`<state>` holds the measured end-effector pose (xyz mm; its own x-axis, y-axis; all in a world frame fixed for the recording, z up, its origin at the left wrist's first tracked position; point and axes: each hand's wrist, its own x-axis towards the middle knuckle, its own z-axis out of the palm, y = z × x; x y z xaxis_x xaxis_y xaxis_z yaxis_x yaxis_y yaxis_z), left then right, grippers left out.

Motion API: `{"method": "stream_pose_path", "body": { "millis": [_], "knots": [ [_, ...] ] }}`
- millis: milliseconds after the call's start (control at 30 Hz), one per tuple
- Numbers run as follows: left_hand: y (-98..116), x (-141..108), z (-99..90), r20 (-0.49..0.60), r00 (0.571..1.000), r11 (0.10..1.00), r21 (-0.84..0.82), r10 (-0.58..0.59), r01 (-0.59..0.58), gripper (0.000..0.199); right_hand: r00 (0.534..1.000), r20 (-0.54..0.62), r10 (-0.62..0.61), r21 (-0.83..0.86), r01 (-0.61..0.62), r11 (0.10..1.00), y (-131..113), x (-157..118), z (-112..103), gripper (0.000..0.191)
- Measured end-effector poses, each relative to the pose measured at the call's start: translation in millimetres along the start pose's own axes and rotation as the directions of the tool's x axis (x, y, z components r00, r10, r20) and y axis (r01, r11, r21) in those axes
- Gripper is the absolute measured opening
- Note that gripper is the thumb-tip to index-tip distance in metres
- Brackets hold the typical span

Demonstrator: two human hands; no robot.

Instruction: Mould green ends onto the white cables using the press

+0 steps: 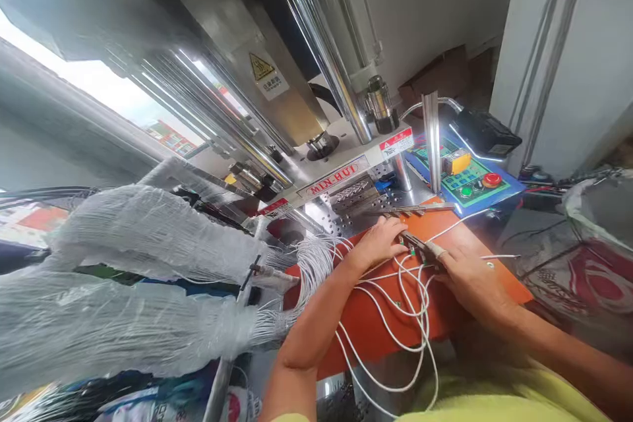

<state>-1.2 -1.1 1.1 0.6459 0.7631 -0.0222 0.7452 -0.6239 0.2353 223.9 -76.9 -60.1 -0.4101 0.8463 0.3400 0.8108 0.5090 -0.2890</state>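
Over the orange work surface, a narrow dark metal bar spans the space between my two hands. My left hand has its fingers closed at the bar's left end. At the other end my right hand grips it, with a light covering on one finger. White cables with small green-marked ends hang from just below the bar and loop down past the front edge. Exactly how the cable ends sit against the bar is hidden by my fingers.
A press marked MIN-HUI rises behind the surface. At right stands a blue control panel with red and green buttons. Plastic-wrapped cable bundles fill the left side; a coil of white cable lies beside my left forearm.
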Motion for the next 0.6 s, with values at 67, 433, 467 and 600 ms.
{"method": "stream_pose_path", "body": {
  "millis": [67,433,467,600],
  "knots": [
    [-0.7,-3.5,-1.7,-0.008,1.0,1.0,-0.005,0.014,-0.014,0.042,1.0,-0.003,-0.011,-0.013,0.011,1.0,2.4,0.1,2.7,0.047],
    [-54.9,-14.9,-19.0,-0.418,0.874,0.964,-0.018,-0.248,0.266,0.041,0.942,0.01,-0.336,-0.034,0.336,0.941,32.3,118.0,-2.6,0.031],
    [-64.0,-15.6,-22.5,-0.448,0.848,0.951,-0.015,-0.283,0.309,0.04,0.934,0.022,-0.355,-0.025,0.356,0.934,31.8,136.0,1.7,0.027],
    [-103.2,-20.3,-32.2,-0.493,0.769,0.895,-0.047,-0.407,0.444,0.038,0.917,0.031,-0.398,0.035,0.397,0.917,22.0,200.4,25.7,0.034]
  ]
}}
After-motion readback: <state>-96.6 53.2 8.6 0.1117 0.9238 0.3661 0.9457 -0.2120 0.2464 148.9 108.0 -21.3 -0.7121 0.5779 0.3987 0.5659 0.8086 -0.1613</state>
